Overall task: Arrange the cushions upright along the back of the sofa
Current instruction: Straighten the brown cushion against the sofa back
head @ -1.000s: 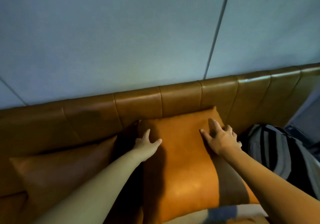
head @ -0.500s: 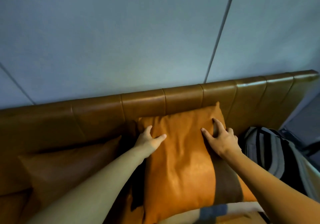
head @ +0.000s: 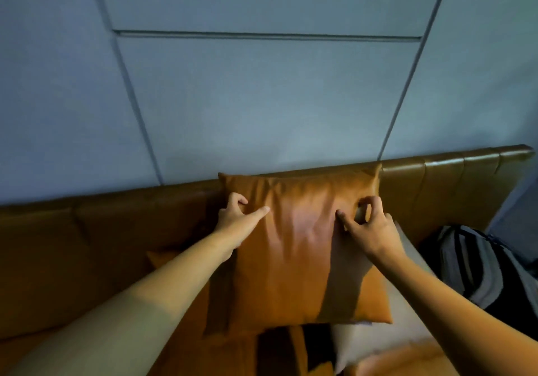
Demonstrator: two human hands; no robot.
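Note:
An orange leather cushion [head: 297,259] is held up in front of the brown sofa back [head: 454,183], its top edge level with the back's top. My left hand [head: 235,218] pinches its upper left part, thumb on the front. My right hand [head: 366,224] pinches a fold of the upper right part. A second orange cushion [head: 163,259] lies partly hidden behind my left forearm. A pale cushion [head: 378,343] sits under and to the right of the lifted one. Another orange cushion [head: 407,361] shows at the bottom edge.
A grey and black striped backpack [head: 483,265] rests on the sofa at the right end. A blue-grey panelled wall [head: 262,99] rises directly behind the sofa back. The sofa back [head: 87,230] continues to the left.
Both hands went from lying flat on the orange cushion to pinching it, and the cushion has risen from leaning low to the sofa back's top. The camera has tilted upward.

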